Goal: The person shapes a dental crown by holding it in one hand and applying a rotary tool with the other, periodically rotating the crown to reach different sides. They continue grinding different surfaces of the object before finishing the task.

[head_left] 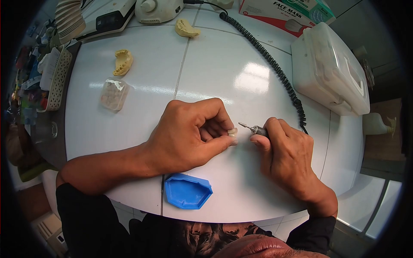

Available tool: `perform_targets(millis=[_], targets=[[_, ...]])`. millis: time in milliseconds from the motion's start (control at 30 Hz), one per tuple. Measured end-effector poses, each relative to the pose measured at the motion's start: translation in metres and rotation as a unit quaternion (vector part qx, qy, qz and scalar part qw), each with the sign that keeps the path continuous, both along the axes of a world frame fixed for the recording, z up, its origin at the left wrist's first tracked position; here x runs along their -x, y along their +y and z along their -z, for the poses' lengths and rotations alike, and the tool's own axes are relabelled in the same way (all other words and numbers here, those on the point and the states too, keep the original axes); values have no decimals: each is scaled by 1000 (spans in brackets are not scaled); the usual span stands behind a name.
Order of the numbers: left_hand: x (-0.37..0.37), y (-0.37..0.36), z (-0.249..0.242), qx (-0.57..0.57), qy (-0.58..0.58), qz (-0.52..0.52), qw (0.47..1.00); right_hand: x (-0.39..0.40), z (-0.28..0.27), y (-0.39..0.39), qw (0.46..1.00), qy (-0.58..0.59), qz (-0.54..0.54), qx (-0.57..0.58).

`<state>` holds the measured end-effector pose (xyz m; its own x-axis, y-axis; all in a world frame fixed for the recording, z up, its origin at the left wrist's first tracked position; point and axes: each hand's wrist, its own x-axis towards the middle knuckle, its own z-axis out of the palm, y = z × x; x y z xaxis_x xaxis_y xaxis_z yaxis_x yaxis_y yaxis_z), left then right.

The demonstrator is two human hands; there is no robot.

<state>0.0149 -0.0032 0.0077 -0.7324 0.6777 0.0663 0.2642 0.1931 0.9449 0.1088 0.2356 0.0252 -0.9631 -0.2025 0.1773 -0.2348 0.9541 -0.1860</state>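
My left hand (185,133) is closed in a pinch, thumb and forefinger gripping a small whitish, tooth-like piece (232,130). Part of that piece is hidden by the fingertips. Facing it from the right, my right hand (289,150) wraps round a rotary handpiece (259,130). Its thin metal bur points left and sits a short gap away from the piece. Whether the bur spins cannot be seen. Below my left hand, near the table's front edge, lies a shallow blue tray (172,198).
Two yellowish dental casts (123,62) and a clear plastic box (114,93) lie at the left and back. A coiled cord (262,51) runs from the white control unit (157,10). A white lidded case (331,71) and face mask box (279,17) stand at the right.
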Motion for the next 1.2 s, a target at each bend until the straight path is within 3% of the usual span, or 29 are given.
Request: perform_targets(millis=[400, 1200], targets=[[1, -1, 1, -6, -1, 24, 1000, 8, -4, 16, 997, -18, -75, 21], [1, -1, 2, -9, 7, 31, 999, 8, -4, 16, 997, -20, -76, 18]])
